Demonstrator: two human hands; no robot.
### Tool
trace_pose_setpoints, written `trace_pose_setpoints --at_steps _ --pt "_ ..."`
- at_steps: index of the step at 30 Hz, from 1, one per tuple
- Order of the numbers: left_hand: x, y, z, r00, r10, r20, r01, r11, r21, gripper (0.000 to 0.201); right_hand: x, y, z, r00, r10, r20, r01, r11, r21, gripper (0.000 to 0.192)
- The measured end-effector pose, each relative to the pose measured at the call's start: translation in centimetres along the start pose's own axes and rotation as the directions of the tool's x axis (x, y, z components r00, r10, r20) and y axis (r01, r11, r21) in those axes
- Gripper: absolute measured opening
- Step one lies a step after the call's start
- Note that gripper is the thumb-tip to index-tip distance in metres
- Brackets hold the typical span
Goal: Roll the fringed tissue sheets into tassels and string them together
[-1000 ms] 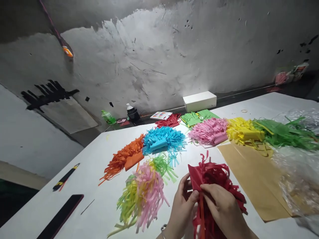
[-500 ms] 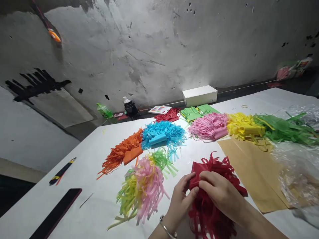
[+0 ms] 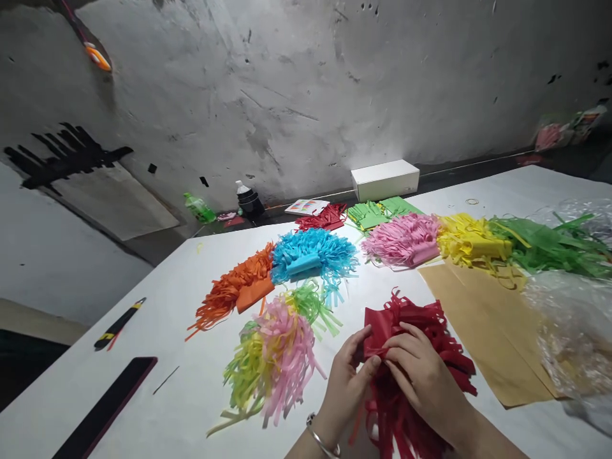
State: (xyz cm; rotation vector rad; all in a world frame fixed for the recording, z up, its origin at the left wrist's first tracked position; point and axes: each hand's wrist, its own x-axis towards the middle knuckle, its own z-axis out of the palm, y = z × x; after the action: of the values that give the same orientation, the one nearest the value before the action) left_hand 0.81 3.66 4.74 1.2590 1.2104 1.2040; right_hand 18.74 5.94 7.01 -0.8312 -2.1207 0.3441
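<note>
Dark red fringed tissue paper (image 3: 430, 331) lies at the front of the white table, its strips spreading to the right and toward me. My left hand (image 3: 351, 373), with a bangle at the wrist, pinches the left edge of its uncut band between thumb and fingers. My right hand (image 3: 418, 370) rests on the same red paper, fingers bent over the band close to the left thumb; its fingertips press on the fold. Left of my hands lies a loose bunch of pink, yellow and green paper strips (image 3: 282, 357).
Behind are orange (image 3: 255, 293), blue (image 3: 301, 264), pink (image 3: 406, 239) and yellow fringed bundles (image 3: 478, 245). Brown paper (image 3: 482, 331) and clear plastic (image 3: 574, 331) lie right. A cutter knife (image 3: 119, 324) and black phone (image 3: 109, 405) lie left. A white box (image 3: 385, 182) stands at the wall.
My right hand's fingers have spread and shifted slightly on the red band, uncovering more of it. My left hand keeps its pinch. The view has moved a little.
</note>
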Motion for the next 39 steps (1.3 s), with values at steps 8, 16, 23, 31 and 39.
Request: trace_pose_setpoints --at_steps 8,16,23,31,39 --pt "0.2 0.9 -0.6 0.993 0.079 0.093 -0.091 0.986 0.139 0.047 1.9 -0.1 -2.0 0.989 0.106 0.104 -0.114 0.991 0.065 0.021" --pt "0.2 2.3 -0.9 0.958 0.229 0.173 -0.28 0.881 0.382 0.063 3.1 -0.5 -2.7 0.96 -0.242 0.143 0.263 0.952 -0.153 0.039" --pt "0.0 2.6 -0.7 0.973 0.187 0.135 -0.222 0.915 0.336 0.056 3.3 -0.1 -3.2 0.974 -0.031 0.224 0.053 0.994 -0.092 0.018" --pt "0.6 2.3 -0.1 0.99 0.084 0.114 -0.109 0.966 0.236 0.052 4.1 -1.1 -3.4 0.936 0.165 0.311 -0.148 0.986 -0.078 0.022" --pt "1.3 1.3 -0.3 0.972 0.218 0.085 -0.234 0.875 0.425 0.058 5.1 -1.1 -3.2 0.936 0.137 0.324 -0.061 0.971 -0.233 0.028"
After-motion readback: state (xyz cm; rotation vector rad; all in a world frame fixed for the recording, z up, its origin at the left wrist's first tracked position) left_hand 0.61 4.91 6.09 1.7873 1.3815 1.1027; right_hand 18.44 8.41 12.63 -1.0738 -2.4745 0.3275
